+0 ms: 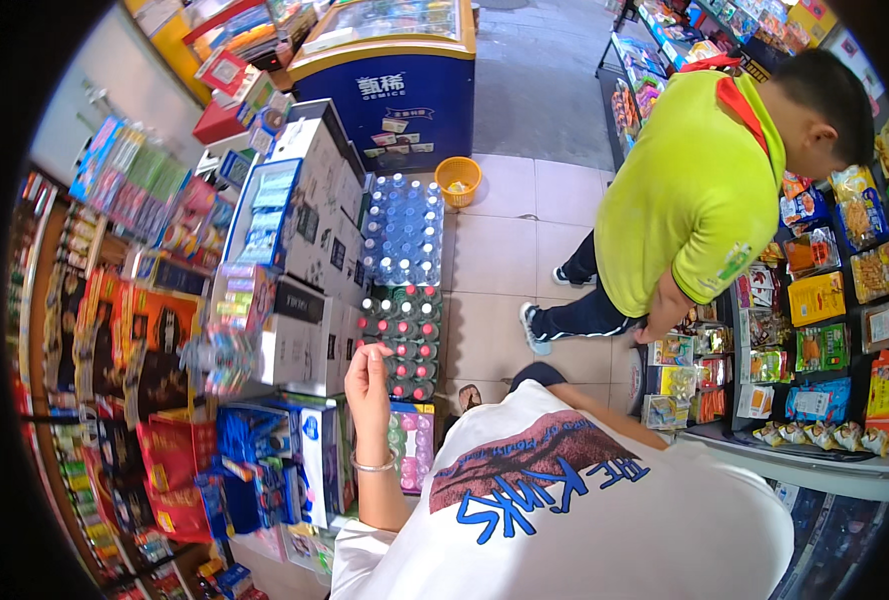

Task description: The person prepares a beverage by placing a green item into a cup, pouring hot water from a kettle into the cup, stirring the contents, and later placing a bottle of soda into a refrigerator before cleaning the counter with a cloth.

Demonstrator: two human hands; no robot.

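Observation:
My left hand (pixel 369 379) is raised in front of bottle packs, a bracelet on its wrist. Its fingers look loosely curled, and no held thing shows. Whether it touches the bottles below cannot be told. Dark bottles with red and white caps (pixel 407 349) stand in rows just beyond it. Clear water bottles (pixel 403 229) form another pack farther off. A pack of green, pink and purple items (pixel 413 446) lies beside my left forearm. On the other side my right forearm (pixel 609 416) passes behind my white shirt (pixel 564 495), which hides the hand.
A person in a yellow-green shirt (pixel 684 187) leans towards snack racks (pixel 819 300) at the right. White cartons (pixel 313 217) and packed shelves line the left. An orange basket (pixel 459 180) stands on the tiled floor (pixel 489 322), near a blue chest freezer (pixel 392 105).

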